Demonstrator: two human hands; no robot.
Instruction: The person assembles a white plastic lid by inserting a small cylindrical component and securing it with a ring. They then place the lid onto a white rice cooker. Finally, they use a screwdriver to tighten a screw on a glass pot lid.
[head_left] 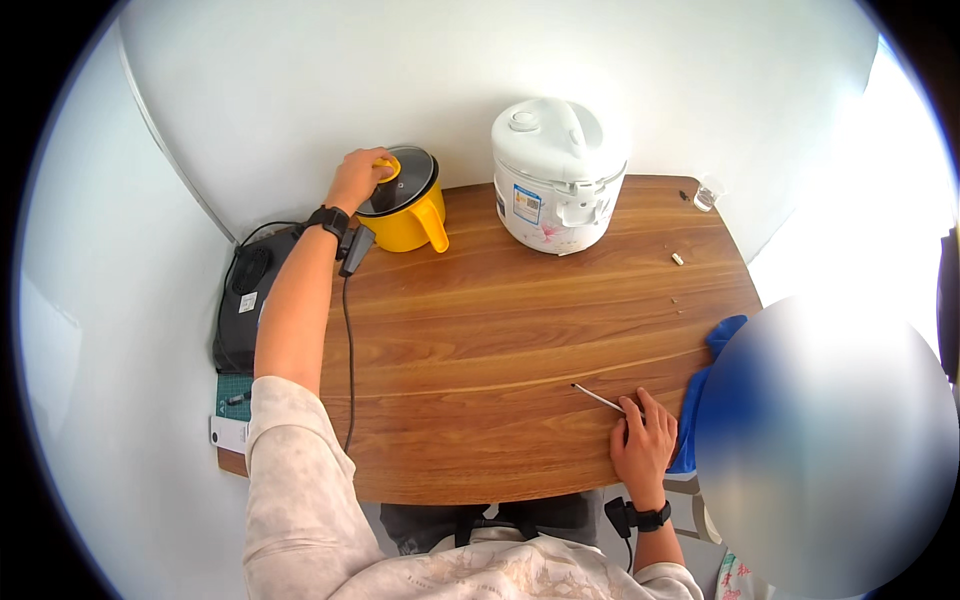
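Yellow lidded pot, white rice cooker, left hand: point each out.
Yellow lidded pot (pixel 402 228), head view: front wall.
White rice cooker (pixel 554 198), head view: body front.
Left hand (pixel 356 177), head view: back of hand.

a wood-grain table (pixel 480 340) carries a yellow pot (pixel 400 230) and, to its right, a white rice cooker (pixel 560 180) along the back. a clear cup (pixel 705 194) stands at the far right corner, a small white piece (pixel 678 259) lies nearer, and a thin dark-tipped white stick (pixel 597 396) rests toward the front right. a black case (pixel 236 325) sits at left beside a green mat (pixel 233 388).
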